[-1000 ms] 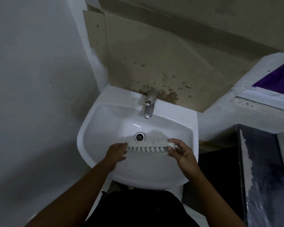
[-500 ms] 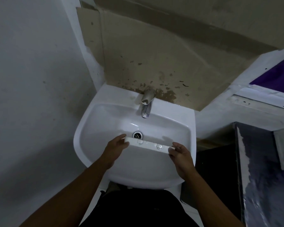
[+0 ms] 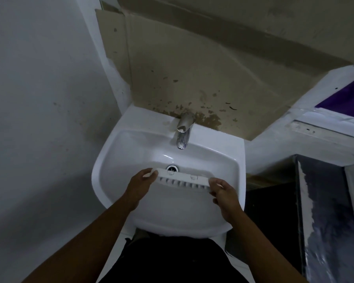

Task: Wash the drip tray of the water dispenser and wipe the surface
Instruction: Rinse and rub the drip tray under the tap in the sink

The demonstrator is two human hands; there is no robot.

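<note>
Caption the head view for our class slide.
Left hand and right hand hold a white drip tray over the washbasin, near the tap.

I can read nothing from here. No lettering, number, brand mark or sign shows on the drip tray (image 3: 182,178) at mid-frame, on the tap (image 3: 183,133) just above it, on the sink (image 3: 99,170), or on the stained cardboard (image 3: 192,68) across the upper part of the frame.
</note>
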